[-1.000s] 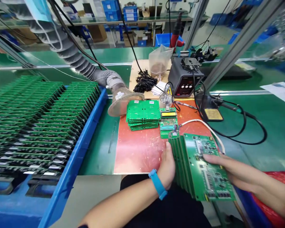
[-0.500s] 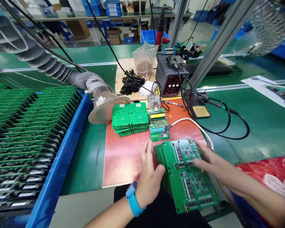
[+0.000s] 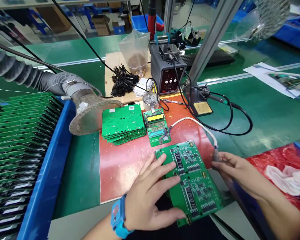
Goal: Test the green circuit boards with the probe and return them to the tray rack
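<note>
A stack of green circuit boards (image 3: 205, 196) with black digit displays lies at the front edge of the red mat, partly past it. My left hand (image 3: 150, 196), with a blue watch on its wrist, rests spread over the left side of the top board. To the right of the stack, my right hand (image 3: 230, 166) pinches the grey end of a white cable (image 3: 193, 120). That cable curves back to a small board with a yellow screen (image 3: 156, 131). The tip of the cable's held end is hard to make out.
Another pile of green boards (image 3: 122, 121) sits beside a fume-hose funnel (image 3: 90, 115). A blue crate (image 3: 47, 166) full of upright boards stands left. Behind are a soldering station (image 3: 168, 71) and a black-cabled iron (image 3: 215, 97). Red plastic (image 3: 262, 161) lies at right.
My left hand has moved from beside the stack onto the top board. The right hand has left the board and taken hold of the cable's end. The view has shifted.
</note>
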The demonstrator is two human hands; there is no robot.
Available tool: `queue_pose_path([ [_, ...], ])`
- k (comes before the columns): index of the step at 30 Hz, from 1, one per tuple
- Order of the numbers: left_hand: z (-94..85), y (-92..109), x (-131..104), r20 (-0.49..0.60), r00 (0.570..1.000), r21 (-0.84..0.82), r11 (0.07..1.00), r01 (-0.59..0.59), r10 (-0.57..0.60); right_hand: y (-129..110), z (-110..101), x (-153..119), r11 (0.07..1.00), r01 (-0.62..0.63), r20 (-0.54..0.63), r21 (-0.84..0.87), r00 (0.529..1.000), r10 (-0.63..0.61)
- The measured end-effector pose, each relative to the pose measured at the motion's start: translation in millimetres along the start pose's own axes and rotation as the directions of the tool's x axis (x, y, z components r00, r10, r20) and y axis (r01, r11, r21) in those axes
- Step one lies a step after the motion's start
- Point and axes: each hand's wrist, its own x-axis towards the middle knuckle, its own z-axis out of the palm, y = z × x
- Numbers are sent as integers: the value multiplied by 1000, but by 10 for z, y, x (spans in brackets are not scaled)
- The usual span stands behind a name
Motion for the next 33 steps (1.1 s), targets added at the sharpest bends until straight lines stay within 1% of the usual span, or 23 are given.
queue_pose_path([
  [1,-17,15,28,12,1000,37,999,-3,2,-142,10,-57,996,-45,50,77,998,41],
  [2,-26,26,54,16,1000,69,998,-9,8,-286,24,-108,988,-62,81,139,995,51],
  [3,-28,32,77,16,1000,95,995,-15,14,-420,47,-148,982,-47,106,183,994,28],
  [5,-13,34,108,5,999,131,991,-36,35,-635,133,-178,970,45,118,238,990,-74],
  [8,29,31,124,-7,998,167,984,-56,58,-794,347,-119,945,212,53,249,971,-232],
  [11,52,45,130,-30,998,184,981,-55,62,-801,561,-58,919,359,-46,162,933,-356],
  [13,57,56,141,-43,997,191,980,-55,65,-761,654,-62,897,434,-95,82,899,-427],
  [16,77,55,167,-62,995,203,977,-66,80,-676,714,-101,857,513,-111,-39,850,-514],
  [20,142,29,185,-146,983,223,972,-76,110,-582,725,-119,767,619,-123,-168,759,-640],
  [22,178,14,183,-175,977,224,971,-77,118,-561,721,-112,734,645,-112,-213,730,-675],
  [27,238,-21,173,-223,965,220,971,-89,139,-543,689,-97,675,665,-37,-320,703,-710],
  [30,244,-29,174,-232,963,215,973,-83,134,-531,685,-89,624,675,-40,-392,666,-745],
  [33,226,-19,180,-235,966,212,976,-58,108,-521,703,-73,569,655,-40,-497,638,-769],
])
